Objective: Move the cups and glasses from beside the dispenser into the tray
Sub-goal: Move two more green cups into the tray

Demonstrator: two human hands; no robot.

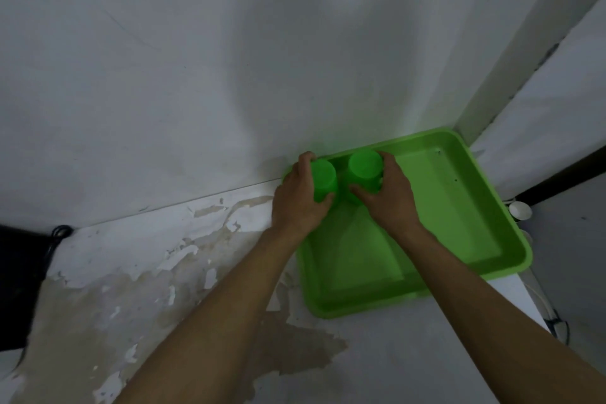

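A bright green tray (465, 207) lies on the white surface against the wall. Two green cups stand upside down in its far left corner. My left hand (295, 203) wraps around the left cup (323, 179), which sits right at the tray's left rim. My right hand (390, 193) wraps around the right cup (364, 166). The two cups are close together, a narrow gap between them. Whether they rest on the tray floor is hidden by my fingers.
The white surface (164, 272) has peeling paint and brown stains left of the tray. A dark object (19, 285) with a cable sits at the far left edge. A small white round thing (519, 209) lies past the tray's right rim, near a wall corner.
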